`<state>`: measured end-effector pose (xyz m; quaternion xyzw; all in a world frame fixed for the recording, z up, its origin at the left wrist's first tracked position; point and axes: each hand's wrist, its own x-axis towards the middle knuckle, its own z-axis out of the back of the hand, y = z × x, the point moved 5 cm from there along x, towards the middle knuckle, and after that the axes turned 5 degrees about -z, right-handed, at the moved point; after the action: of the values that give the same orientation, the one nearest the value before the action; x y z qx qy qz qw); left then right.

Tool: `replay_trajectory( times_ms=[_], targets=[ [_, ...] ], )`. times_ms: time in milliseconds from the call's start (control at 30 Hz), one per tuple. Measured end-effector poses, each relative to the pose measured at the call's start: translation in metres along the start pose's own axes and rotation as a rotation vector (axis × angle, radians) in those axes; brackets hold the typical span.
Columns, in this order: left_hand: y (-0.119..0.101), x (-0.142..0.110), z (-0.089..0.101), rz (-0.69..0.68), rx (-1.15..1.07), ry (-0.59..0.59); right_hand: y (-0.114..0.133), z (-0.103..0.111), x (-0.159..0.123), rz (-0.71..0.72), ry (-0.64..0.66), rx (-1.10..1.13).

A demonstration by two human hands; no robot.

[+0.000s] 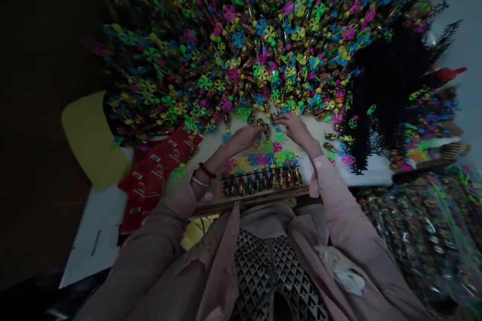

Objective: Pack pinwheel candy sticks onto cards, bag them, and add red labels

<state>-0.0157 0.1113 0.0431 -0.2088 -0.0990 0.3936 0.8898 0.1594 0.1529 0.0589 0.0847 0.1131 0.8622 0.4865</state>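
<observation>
We've a row of small clear btls [261, 183] side by side at the near edge of the tbl [211, 141], packed w/ multicol. bits. Bases pt. toward us; a thin blk strip [244, 175] crosses the necks, & pinwheel tops [262, 159] in yel., blue, pink & grn. sit on the far side. Farther back, approx. mid-tbl, we see a few loose btls close together, dim & partly hidden, so we can't tell exact poses. To their left we've a separate btl [226, 119] lying w/ its blue top toward us.
</observation>
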Motion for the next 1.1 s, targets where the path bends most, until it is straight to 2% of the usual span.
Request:
replay_trajectory(
  times_ms=[67, 167, 233, 300, 400, 500, 533, 600, 667, 733, 867, 1000, 1100],
  targets=[
    [0.012, 0.013, 0.010, 0.032, 0.120, -0.051, 0.002, -0.005, 0.013, 0.010, 0.066, -0.104],
    [0.024, 0.035, 0.012, -0.031, 0.214, -0.019, -0.002, -0.008, 0.025, 0.026, 0.097, -0.179],
    [0.031, 0.043, 0.011, -0.080, 0.226, 0.009, -0.008, -0.006, 0.023, 0.020, 0.075, -0.169],
    [0.037, 0.039, 0.013, -0.089, 0.221, 0.010, -0.018, 0.002, 0.010, -0.039, -0.003, -0.095],
    [0.039, 0.010, 0.022, 0.045, 0.187, -0.031, -0.029, 0.019, -0.033, -0.242, -0.210, 0.209],
    [0.014, -0.044, 0.027, 0.248, 0.065, -0.097, -0.020, 0.026, -0.091, -0.456, -0.368, 0.689],
    [-0.001, -0.063, 0.025, 0.289, -0.006, -0.113, -0.011, 0.024, -0.108, -0.517, -0.381, 0.846],
    [-0.035, -0.096, 0.015, 0.362, -0.147, -0.161, 0.011, 0.013, -0.136, -0.640, -0.328, 1.086],
    [-0.067, -0.117, -0.002, 0.421, -0.221, -0.213, 0.034, -0.001, -0.155, -0.745, -0.226, 1.181],
    [-0.090, -0.127, -0.020, 0.516, -0.228, -0.266, 0.053, -0.009, -0.166, -0.761, -0.185, 1.138],
    [-0.110, -0.129, -0.045, 0.643, -0.202, -0.343, 0.076, -0.003, -0.177, -0.592, -0.270, 0.834],
    [-0.117, -0.132, -0.049, 0.614, -0.189, -0.342, 0.088, 0.002, -0.186, -0.556, -0.324, 0.461],
    [-0.121, -0.135, -0.050, 0.606, -0.168, -0.299, 0.100, -0.003, -0.185, -0.550, -0.299, 0.284]
  ],
)
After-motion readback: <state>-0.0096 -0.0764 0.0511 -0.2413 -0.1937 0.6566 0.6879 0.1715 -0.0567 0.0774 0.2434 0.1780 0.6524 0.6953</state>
